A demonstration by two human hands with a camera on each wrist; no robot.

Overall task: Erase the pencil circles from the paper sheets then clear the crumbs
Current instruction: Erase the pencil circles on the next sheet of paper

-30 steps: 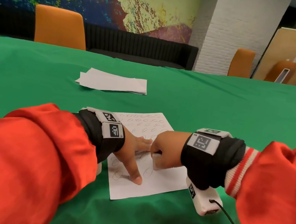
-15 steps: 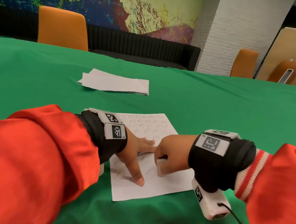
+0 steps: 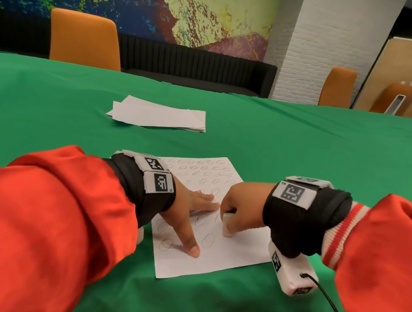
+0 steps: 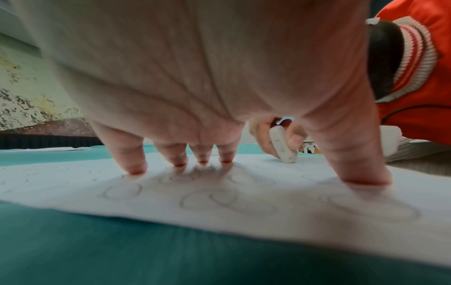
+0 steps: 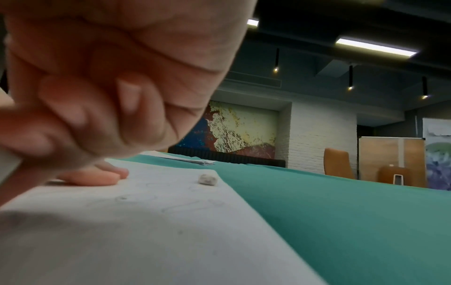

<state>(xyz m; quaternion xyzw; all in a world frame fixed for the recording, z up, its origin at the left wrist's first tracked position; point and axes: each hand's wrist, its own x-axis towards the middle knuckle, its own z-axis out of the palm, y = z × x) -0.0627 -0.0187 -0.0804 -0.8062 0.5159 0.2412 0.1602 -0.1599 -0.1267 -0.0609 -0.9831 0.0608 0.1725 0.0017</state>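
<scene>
The person's left hand [image 3: 186, 211] lies spread on the paper sheet [image 3: 235, 253], fingertips [image 4: 136, 169] and thumb pressing it flat against the green counter [image 3: 333, 153], likely so it does not slide or crumple under rubbing. The right hand [image 3: 239, 209] is curled around a white eraser [image 4: 283, 146], whose lower end touches the sheet just beside the left fingers. Pencil circles [image 3: 197, 170] fill the far part of the sheet and the near-left area; the near-right part looks bare, though the head view is too soft to be sure. A small crumb [image 5: 207, 179] sits near the sheet's edge. A stack of other sheets [image 3: 160, 115] waits farther away, well apart.
</scene>
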